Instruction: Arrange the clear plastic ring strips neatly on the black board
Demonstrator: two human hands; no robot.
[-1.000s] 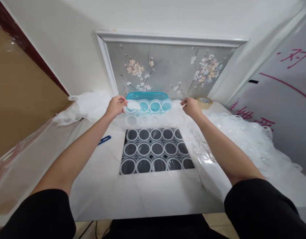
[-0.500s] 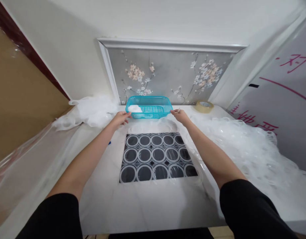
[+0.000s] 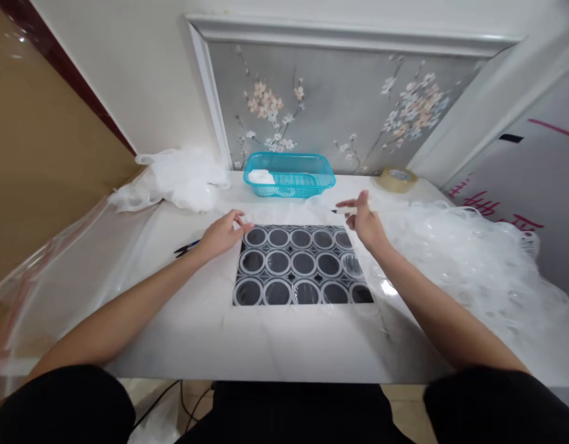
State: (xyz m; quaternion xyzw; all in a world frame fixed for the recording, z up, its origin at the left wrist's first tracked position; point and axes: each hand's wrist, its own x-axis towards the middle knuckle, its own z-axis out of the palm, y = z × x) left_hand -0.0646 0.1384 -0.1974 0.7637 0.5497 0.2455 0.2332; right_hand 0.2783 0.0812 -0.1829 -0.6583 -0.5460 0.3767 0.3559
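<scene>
My left hand point(image 3: 225, 234) rests by the upper left corner of a dark sheet point(image 3: 291, 279) printed with rows of pale rings. Its thumb and fingers are apart and nothing shows between them. My right hand point(image 3: 365, 222) is over the sheet's upper right side, closed around a thin pale pen-like tool point(image 3: 340, 211) with a dark tip pointing left. Clear film with round outlines partly covers the sheet. Just beyond the sheet stands a turquoise plastic basket point(image 3: 307, 190) with a small white wad point(image 3: 261, 177) in its left end. Neither hand touches the basket.
A large heap of translucent rings point(image 3: 469, 265) covers the right of the white table point(image 3: 275, 345). More white translucent material point(image 3: 182, 182) is piled at the back left. A tape roll point(image 3: 398, 179) lies by the wall. A dark blue tool point(image 3: 187, 248) lies beside my left forearm.
Both hands have let go of the basket's ends and come back toward me. The left is now at the sheet's corner; the right has its pen-like tool over the sheet's far right. The view tilted down.
</scene>
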